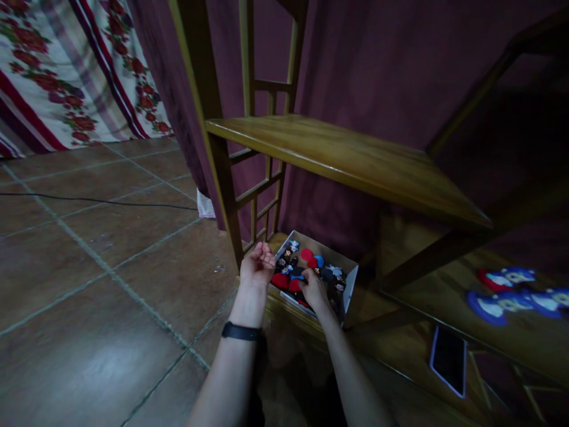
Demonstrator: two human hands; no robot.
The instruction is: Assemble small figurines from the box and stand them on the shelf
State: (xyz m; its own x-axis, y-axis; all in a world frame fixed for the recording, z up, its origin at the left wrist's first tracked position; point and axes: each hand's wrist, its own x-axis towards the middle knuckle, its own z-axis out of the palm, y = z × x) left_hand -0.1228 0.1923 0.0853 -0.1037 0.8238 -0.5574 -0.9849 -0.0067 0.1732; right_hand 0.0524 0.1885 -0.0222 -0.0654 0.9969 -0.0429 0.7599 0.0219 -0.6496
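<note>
A shallow cardboard box (351, 284) with pale walls stands on the low wooden shelf in front of me. Inside lie several small figure-shaped pieces, some with dark hair, along with red round pieces (306, 254) and a blue piece (319, 261). My right hand (315, 290) reaches into the box, its thumb and fingers drawn together among the pieces; what they pinch, if anything, is hidden. At the box's left edge, my left hand (258, 264) is turned palm up, fingers loosely curled and apart, and no object shows in it. A black band (240, 332) circles my left wrist.
A wooden shelf board (338, 154) juts out above the box, with a slatted side frame (260, 193) at left. On the right are blue-and-white figure pieces (511, 301) and a phone (448, 360). A cable (98, 200) crosses the tiled floor (80, 284); dark curtains hang behind.
</note>
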